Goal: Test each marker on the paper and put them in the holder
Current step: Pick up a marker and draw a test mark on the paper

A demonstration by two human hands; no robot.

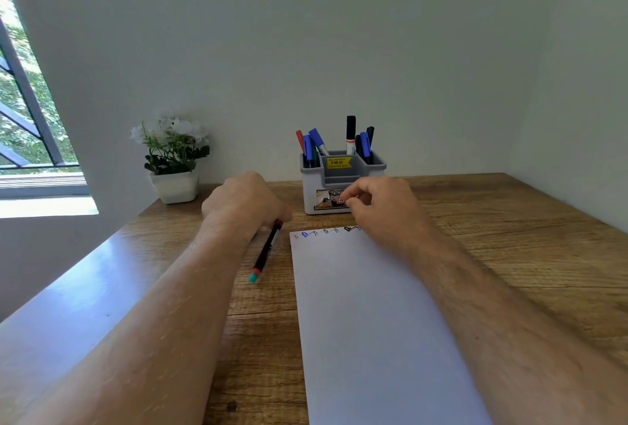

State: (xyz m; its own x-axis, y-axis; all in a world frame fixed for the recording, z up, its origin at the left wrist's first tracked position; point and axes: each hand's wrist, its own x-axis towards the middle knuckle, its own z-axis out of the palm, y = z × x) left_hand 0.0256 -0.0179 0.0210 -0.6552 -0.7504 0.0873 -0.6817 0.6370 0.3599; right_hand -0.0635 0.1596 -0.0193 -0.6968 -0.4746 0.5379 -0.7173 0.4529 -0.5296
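Observation:
A black marker with a teal end (pixel 265 252) lies slanted just left of the white paper (pixel 367 322), its upper end under my left hand (pixel 244 202), which is closed over it. Small red, blue and black test marks run along the paper's far edge. My right hand (pixel 380 209) hovers over the paper's top right corner in front of the grey holder (pixel 343 183), thumb and forefinger pinched together; whether something small sits between them is unclear. Several red, blue, green and black markers stand in the holder's back compartments.
A white pot with white flowers (pixel 174 159) stands at the table's back left by the wall. A window is at the far left. The wooden table (pixel 509 254) reaches the wall behind the holder and on the right.

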